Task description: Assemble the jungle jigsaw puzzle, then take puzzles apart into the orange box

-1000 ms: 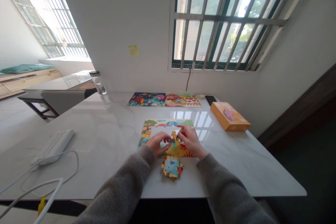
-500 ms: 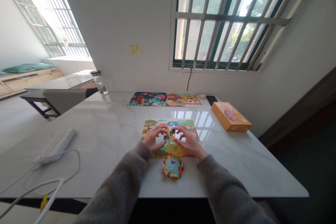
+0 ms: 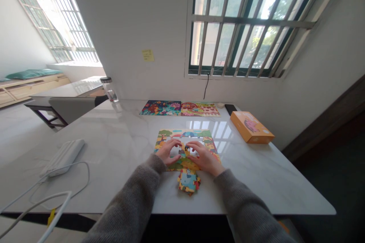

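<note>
Over the near middle of the glossy white, grey-veined counter [image 3: 128,133], your two hands curve toward each other above a flat, brightly coloured jigsaw puzzle [image 3: 164,133] with trees along its far border and a pale, unfilled middle. Your left hand [image 3: 167,152] keeps a wide grip, thumb well apart from the bent fingers in a C shape, with nothing seen between them. Your right hand [image 3: 207,158] mirrors it, its grip also wide, thumb and fingertips spread beside a yellow puzzle section with a dark figure [image 3: 186,152] that lies between your hands; you cannot tell from this view whether the fingertips touch it. Just below the puzzle's near edge, close to you, sits a small pile of loose, blue-and-yellow jigsaw pieces [image 3: 188,181]. Toward the right side stands an orange rectangular cardboard box [image 3: 252,127] with a pink picture on top; its top is closed, so its contents are hidden. At the far left corner, a clear cylindrical bottle with a dark lid [image 3: 110,92] stands upright, seemingly with some clear liquid low inside. Against the wall, a dark blue picture puzzle [image 3: 161,108] and a pink-and-yellow farm puzzle [image 3: 199,109] lie side by side.
</note>
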Available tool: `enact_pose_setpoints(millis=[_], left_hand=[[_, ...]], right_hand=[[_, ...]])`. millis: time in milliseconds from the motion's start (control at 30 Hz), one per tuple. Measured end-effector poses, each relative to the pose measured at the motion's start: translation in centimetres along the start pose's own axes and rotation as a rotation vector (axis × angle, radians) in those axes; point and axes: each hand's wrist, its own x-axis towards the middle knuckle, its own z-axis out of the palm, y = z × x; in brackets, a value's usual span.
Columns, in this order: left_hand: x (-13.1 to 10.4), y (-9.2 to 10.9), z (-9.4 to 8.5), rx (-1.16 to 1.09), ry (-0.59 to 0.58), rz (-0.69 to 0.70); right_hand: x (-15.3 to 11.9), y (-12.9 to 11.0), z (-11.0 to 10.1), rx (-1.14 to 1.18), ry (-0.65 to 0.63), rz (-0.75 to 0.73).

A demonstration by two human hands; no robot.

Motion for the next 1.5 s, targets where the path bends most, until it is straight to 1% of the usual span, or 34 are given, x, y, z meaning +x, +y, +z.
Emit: enact_pose_setpoints(millis=[67,167,300,367,467,600,700,833,933,1067,1200,1333,1500], left_hand=[[-0.4,-0.5,-0.2,0.059,0.023,0.021],[-1.0,-1.1,-0.4,0.161,0.046,-0.009],[-1.6,-1.1,-0.6,0.244,0.044,-0.030],[-1.6,-1.0,-0.5,0.261,0.018,-0.037],[-1.5,-0.8,-0.2,0.290,-0.058,-0.046],[-1.3,-0.5,0.0,0.332,-0.135,-0.103],[-1.2,-0.2,0.0,0.348,-0.157,-0.135],[-1.2,0.1,0.0,0.365,-0.158,-0.132],[-1.2,0.2,0.1,0.345,-0.154,-0.098],[-1.2,0.1,0.3,0.274,-0.184,-0.020],[-1.2,0.1,0.3,0.241,-0.192,-0.022],[-1.2,0.6,0.2,0.230,-0.186,-0.036],[-1.1,1.2,0.0,0.215,-0.196,-0.069]], right_hand=[[0.0,0.2,0.3,-0.047,-0.001,-0.017],[0.2,0.4,0.7,-0.132,-0.009,-0.029],[0.7,0.4,1.3,-0.215,-0.026,-0.042],[1.0,0.2,1.5,-0.241,-0.046,-0.041],[1.2,-0.1,1.6,-0.283,-0.093,-0.017],[1.2,-0.3,1.7,-0.327,-0.126,0.026],[1.1,-0.3,1.9,-0.350,-0.122,0.041],[1.0,-0.5,2.1,-0.364,-0.125,0.047],[1.0,-0.6,2.1,-0.371,-0.129,0.047],[0.9,-0.8,2.0,-0.360,-0.131,0.028],[0.5,-1.0,2.0,-0.354,-0.130,0.009],[0.2,-1.3,1.5,-0.294,-0.095,-0.026],[-0.7,-2.4,-0.1,-0.186,0.098,0.021]])
